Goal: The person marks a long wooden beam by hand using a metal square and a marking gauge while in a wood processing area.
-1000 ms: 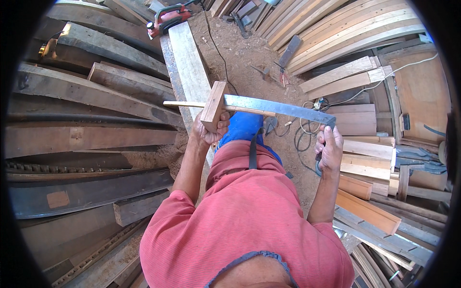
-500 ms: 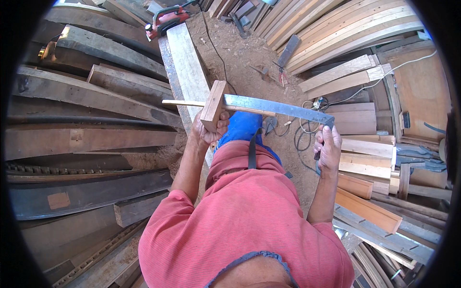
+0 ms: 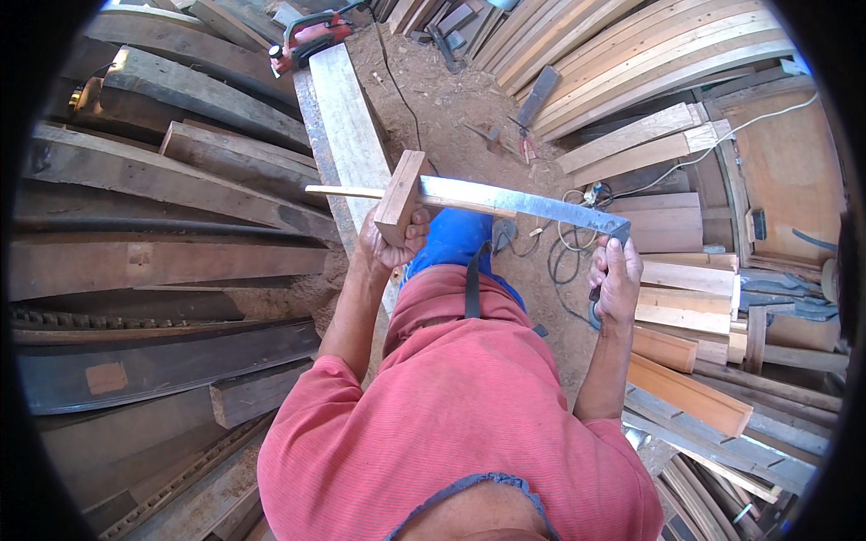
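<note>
My left hand [image 3: 395,239] is closed round a wooden marking gauge, gripping its block [image 3: 399,198]. The gauge's thin wooden stem [image 3: 347,191] passes through the block and sticks out on both sides. From the right, a metal square [image 3: 514,200] reaches across, its blade end meeting the block's face and its length lying roughly along the stem. My right hand [image 3: 615,275] grips the square at its corner, thumb up against the metal. A dark part of the square's other arm shows beneath those fingers; the rest is hidden in the palm.
A pale plank [image 3: 352,126] runs ahead, with a red power tool [image 3: 311,43] at its far end. Timber beams [image 3: 180,198] fill the left; stacked boards [image 3: 658,45] stand far right. A hammer [image 3: 488,135], pliers [image 3: 528,149] and cables [image 3: 561,261] lie on the sawdust-covered ground.
The view has shifted very slightly. Both hands keep their grip, and the square stays against the gauge's block.
</note>
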Demonstrator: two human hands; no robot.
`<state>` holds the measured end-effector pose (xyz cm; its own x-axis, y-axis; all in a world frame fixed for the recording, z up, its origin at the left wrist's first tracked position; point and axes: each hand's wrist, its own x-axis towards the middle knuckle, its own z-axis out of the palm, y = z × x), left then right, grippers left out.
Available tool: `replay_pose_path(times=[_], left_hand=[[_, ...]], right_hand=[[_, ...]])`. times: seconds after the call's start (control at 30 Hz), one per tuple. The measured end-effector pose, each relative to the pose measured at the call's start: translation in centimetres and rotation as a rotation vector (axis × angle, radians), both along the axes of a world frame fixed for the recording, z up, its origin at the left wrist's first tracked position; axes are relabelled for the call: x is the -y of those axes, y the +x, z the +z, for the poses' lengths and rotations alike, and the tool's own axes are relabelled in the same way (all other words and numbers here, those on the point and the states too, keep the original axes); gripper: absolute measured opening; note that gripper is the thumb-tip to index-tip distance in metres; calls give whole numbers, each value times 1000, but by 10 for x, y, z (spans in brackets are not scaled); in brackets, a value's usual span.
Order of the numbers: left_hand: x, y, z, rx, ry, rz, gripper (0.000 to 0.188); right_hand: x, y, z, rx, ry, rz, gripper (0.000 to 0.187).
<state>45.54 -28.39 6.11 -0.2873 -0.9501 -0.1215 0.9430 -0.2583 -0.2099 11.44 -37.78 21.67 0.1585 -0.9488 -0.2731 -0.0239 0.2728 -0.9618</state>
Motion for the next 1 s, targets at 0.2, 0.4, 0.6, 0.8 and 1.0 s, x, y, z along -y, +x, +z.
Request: replay_pose_path(times=[0.2,0.4,0.6,0.8,1.0], left_hand=[[-2,-5,-2,15,6,18,38],[3,-6,15,-27,17,-15,40],[11,-16,16,-62,-8,-51,42],[12,-25,18,-48,-7,-54,43],[5,-22,18,38,46,-61,43]], right_hand=[[0,-6,-4,8,10,10,21],[0,10,-9,186,-82,-65,16],[2,52,-20,15,-142,16,24],[0,65,-36,-60,-295,173,37],[-7,79,-31,-169,-299,183,26]])
